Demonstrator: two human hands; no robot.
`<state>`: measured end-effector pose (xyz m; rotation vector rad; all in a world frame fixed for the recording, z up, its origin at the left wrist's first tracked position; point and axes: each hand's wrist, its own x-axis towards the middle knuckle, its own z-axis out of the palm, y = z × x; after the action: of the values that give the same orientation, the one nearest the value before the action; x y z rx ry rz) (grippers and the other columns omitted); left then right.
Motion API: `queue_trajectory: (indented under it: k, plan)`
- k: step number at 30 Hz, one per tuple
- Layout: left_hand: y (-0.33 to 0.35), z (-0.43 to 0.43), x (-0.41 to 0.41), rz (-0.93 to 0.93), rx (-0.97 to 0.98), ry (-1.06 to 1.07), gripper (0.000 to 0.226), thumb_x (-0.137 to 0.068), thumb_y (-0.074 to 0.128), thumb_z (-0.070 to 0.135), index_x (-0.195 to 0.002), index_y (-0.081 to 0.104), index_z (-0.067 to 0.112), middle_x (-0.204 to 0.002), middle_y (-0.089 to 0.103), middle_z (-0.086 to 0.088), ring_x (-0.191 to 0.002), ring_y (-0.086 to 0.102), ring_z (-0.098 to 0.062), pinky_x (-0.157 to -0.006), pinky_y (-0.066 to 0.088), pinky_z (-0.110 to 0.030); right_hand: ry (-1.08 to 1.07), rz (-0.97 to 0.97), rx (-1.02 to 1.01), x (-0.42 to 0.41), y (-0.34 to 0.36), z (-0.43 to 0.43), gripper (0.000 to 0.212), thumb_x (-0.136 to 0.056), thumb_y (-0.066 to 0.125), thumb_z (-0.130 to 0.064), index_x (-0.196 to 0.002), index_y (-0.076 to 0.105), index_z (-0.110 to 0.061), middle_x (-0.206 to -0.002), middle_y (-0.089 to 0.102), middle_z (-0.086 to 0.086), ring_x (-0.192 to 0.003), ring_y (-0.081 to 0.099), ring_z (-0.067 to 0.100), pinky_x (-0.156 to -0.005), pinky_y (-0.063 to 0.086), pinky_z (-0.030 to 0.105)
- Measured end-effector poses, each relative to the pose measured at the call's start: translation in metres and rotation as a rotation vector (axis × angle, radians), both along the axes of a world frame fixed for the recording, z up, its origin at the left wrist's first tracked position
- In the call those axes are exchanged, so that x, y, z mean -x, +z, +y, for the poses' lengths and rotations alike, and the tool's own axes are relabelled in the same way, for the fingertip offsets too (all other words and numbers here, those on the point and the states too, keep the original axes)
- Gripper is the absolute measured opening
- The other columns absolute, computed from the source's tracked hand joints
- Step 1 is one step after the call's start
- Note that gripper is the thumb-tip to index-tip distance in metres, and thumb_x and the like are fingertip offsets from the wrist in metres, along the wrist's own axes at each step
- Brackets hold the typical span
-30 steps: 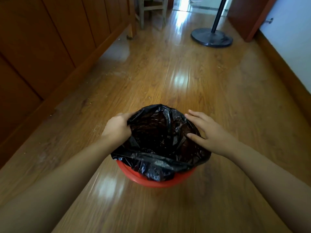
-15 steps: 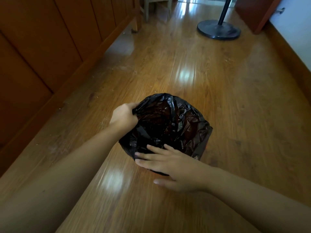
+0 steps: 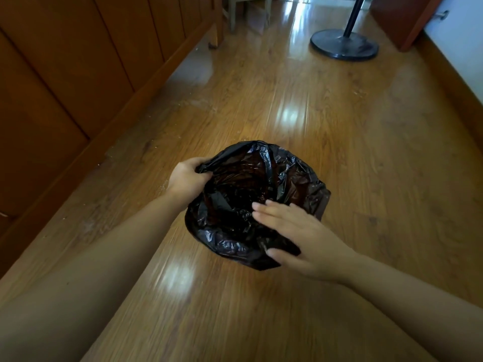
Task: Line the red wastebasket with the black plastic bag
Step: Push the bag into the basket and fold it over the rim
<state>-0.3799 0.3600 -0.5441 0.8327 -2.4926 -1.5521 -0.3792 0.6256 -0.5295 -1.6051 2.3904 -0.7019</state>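
The black plastic bag (image 3: 248, 189) sits on the wooden floor with its mouth open, draped fully over the red wastebasket, which is hidden beneath it. My left hand (image 3: 187, 178) grips the bag's left edge at the rim. My right hand (image 3: 295, 231) lies over the near right side of the bag, fingers spread across the opening and thumb pressing the plastic on the outside.
A wooden cabinet front (image 3: 78, 82) runs along the left. A black round stand base with a pole (image 3: 344, 44) is at the far right, chair legs (image 3: 248, 11) at the far centre, a skirting board and white wall (image 3: 465, 82) on the right.
My right hand moved from the bag's far right edge to its near side. The bag was pulled down over the near rim, so the red rim no longer shows.
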Motion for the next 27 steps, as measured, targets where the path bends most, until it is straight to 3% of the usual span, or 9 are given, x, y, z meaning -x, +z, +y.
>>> queue_trajectory:
  k: [3,7,12,16,18,20,22,24,27]
  plan:
    - [-0.002,0.0,0.001,0.018,-0.02,0.018,0.027,-0.085,0.057,0.013,-0.107,0.061,0.029,-0.103,0.063,0.002,-0.085,0.061,-0.012,-0.075,0.051,-0.03,-0.106,0.105,-0.193,0.021,0.0,0.011,0.063,-0.085,0.037,-0.06,-0.139,0.017,-0.035,-0.147,0.009,-0.02,-0.138,0.003,0.004,-0.114,-0.002,0.043]
    - [-0.001,-0.002,0.002,0.033,0.038,0.046,0.028,-0.085,0.056,0.014,-0.11,0.061,0.026,-0.101,0.061,0.003,-0.089,0.06,-0.016,-0.075,0.05,-0.03,-0.235,0.102,-0.209,0.037,-0.002,0.027,0.077,-0.073,0.03,-0.071,-0.139,0.023,-0.032,-0.148,0.001,-0.016,-0.138,-0.006,0.007,-0.111,-0.002,0.043]
    - [-0.002,-0.005,0.004,0.028,0.127,0.054,0.03,-0.086,0.054,0.016,-0.114,0.059,0.025,-0.102,0.058,0.005,-0.091,0.055,-0.014,-0.075,0.046,-0.029,-0.259,0.12,-0.294,0.043,-0.016,0.037,0.079,-0.072,0.029,-0.07,-0.137,0.003,-0.034,-0.149,-0.01,-0.012,-0.137,-0.018,0.013,-0.11,-0.004,0.044]
    - [-0.001,-0.004,0.006,0.035,0.12,0.041,0.029,-0.086,0.056,0.014,-0.114,0.06,0.023,-0.101,0.057,0.006,-0.09,0.054,-0.013,-0.075,0.045,-0.028,-0.293,0.155,-0.171,0.042,-0.021,0.037,0.073,-0.081,0.054,-0.043,-0.14,0.02,-0.017,-0.149,0.004,-0.001,-0.137,0.004,0.017,-0.111,0.017,0.042]
    - [0.001,-0.004,0.005,0.037,0.109,0.019,0.029,-0.086,0.056,0.012,-0.112,0.062,0.022,-0.099,0.058,0.006,-0.089,0.055,-0.013,-0.075,0.045,-0.029,-0.315,0.074,-0.126,0.045,-0.023,0.04,0.076,-0.081,0.065,-0.024,-0.141,0.021,-0.011,-0.15,0.003,-0.004,-0.132,0.014,0.007,-0.105,0.023,0.021]
    - [0.002,-0.004,0.005,0.032,0.111,-0.012,0.029,-0.086,0.056,0.011,-0.111,0.062,0.022,-0.1,0.059,0.006,-0.092,0.056,-0.014,-0.078,0.047,-0.03,-0.314,-0.009,-0.09,0.047,-0.024,0.042,0.071,-0.082,0.063,-0.007,-0.14,0.022,-0.007,-0.15,0.005,-0.006,-0.132,0.016,0.004,-0.101,0.017,0.005]
    - [0.003,-0.004,0.004,0.024,0.136,-0.039,0.029,-0.086,0.055,0.011,-0.111,0.062,0.023,-0.1,0.059,0.006,-0.093,0.056,-0.015,-0.08,0.047,-0.03,-0.351,-0.041,0.028,0.047,-0.019,0.045,0.06,-0.077,0.051,0.013,-0.133,0.037,-0.002,-0.146,0.026,0.003,-0.132,0.03,0.015,-0.104,0.024,0.009]
    - [0.004,-0.004,0.004,0.009,0.16,-0.079,0.03,-0.086,0.054,0.011,-0.112,0.062,0.024,-0.1,0.058,0.007,-0.095,0.056,-0.015,-0.082,0.048,-0.032,-0.41,0.041,0.187,0.044,-0.005,0.045,0.049,-0.071,0.044,0.019,-0.116,0.054,0.001,-0.127,0.053,0.013,-0.105,0.057,0.019,-0.089,0.048,0.022]
    - [0.006,0.0,0.003,-0.013,0.175,-0.174,0.028,-0.087,0.054,0.013,-0.109,0.063,0.028,-0.101,0.06,0.007,-0.094,0.055,-0.012,-0.079,0.047,-0.03,-0.378,0.183,0.312,0.041,0.019,0.032,0.034,-0.07,0.044,0.011,-0.098,0.061,0.003,-0.098,0.062,0.016,-0.086,0.056,0.015,-0.074,0.048,0.022]
